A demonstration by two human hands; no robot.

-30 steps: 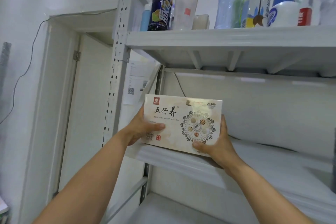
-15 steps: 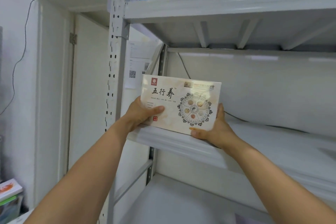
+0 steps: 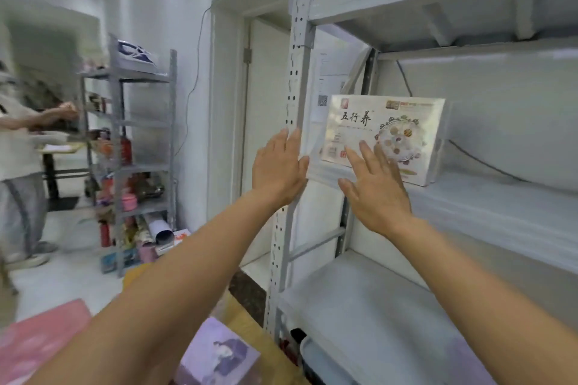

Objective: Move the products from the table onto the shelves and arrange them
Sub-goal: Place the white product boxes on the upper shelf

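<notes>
1. Your left grip (image 3: 278,166) and right grip (image 3: 375,187) are spread open, empty; the 五行养 box (image 3: 403,117) stands upright on the shelf (image 3: 488,200) just beyond your right grip.
2. Placing looks done; next, reach for the purple box (image 3: 219,350) below both grips.

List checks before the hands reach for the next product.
1. Box upright on the middle shelf: ok.
2. Left hand empty, fingers straight: ok.
3. Right hand empty, fingers straight: ok.
4. Right hand clear of the box: cannot tell, it overlaps the box front.
5. Box base fully on the shelf: cannot tell, right hand hides part.
6. Next product in view, purple box below: ok.
</notes>
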